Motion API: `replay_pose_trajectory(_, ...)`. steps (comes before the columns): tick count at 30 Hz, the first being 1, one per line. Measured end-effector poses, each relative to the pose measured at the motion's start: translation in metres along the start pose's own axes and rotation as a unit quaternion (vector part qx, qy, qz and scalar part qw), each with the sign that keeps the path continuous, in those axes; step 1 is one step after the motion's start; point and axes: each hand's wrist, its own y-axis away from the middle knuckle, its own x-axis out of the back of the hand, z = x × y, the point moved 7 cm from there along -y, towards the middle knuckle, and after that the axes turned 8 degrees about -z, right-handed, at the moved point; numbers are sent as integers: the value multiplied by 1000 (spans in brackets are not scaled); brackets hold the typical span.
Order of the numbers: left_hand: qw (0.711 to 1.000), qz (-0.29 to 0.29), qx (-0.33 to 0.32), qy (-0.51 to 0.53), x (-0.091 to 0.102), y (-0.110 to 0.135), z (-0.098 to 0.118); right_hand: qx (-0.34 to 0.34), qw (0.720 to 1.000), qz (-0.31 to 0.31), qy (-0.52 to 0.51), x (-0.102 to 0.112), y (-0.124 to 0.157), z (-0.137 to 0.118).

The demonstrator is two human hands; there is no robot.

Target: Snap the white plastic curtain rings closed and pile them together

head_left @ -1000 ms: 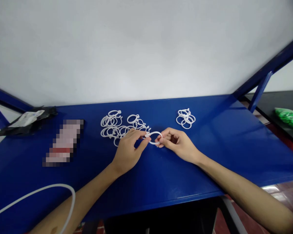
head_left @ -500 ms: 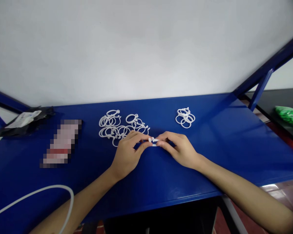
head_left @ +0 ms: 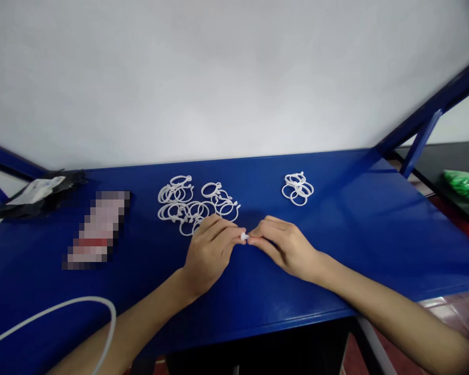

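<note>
Between the fingertips of both hands is a white plastic ring, of which only the small joint with its round tab shows; the rest is covered by fingers. My left hand pinches it from the left, thumb and fingers pressed together. From the right, my right hand pinches the other side between thumb and forefinger. Just behind my left hand lies a loose pile of white rings with small end tabs, some with gaps showing. A smaller cluster of white rings rests farther back on the right.
The blue table runs back to a pale wall. At left lie a black plastic package and a pixelated flat item. A white cable arches over my left forearm. A green bag sits on a dark surface at right.
The ring's two tabbed ends, apart before, are now together between my fingertips. Both hands have closed in slightly and sit a little lower. The piles have not been moved.
</note>
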Motion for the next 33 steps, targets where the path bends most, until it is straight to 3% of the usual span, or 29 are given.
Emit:
replay_pose_trajectory(4, 999, -23, -14, -28, -4, -1, 0, -5, 999, 9, 53, 1, 0, -2)
replay_pose_trajectory(8, 990, -57, 16, -129, -11, -3, -12, -46, 988, 40, 145, 18, 2, 13)
replay_pose_trajectory(14, 955, -125, 15, -268, -21, 0, -30, -201, 906, 152, 341, 72, 17, 67)
replay_pose_trajectory(18, 953, -133, 0, -274, -21, 1, -28, -237, 884, 143, 377, 81, 22, 92)
replay_pose_trajectory(22, 957, -119, 4, -265, -16, 0, -24, -243, 888, 139, 365, 80, 24, 96)
replay_pose_trajectory(26, 964, -97, 11, -246, -11, -2, -21, -217, 900, 149, 347, 75, 20, 80)
replay_pose_trajectory(29, 971, -94, 19, -217, -10, -3, -19, -161, 936, 123, 287, 59, 11, 60)
replay_pose_trajectory(33, 978, -105, 8, -183, -13, -2, -13, -106, 984, 46, 134, 23, 2, 40)
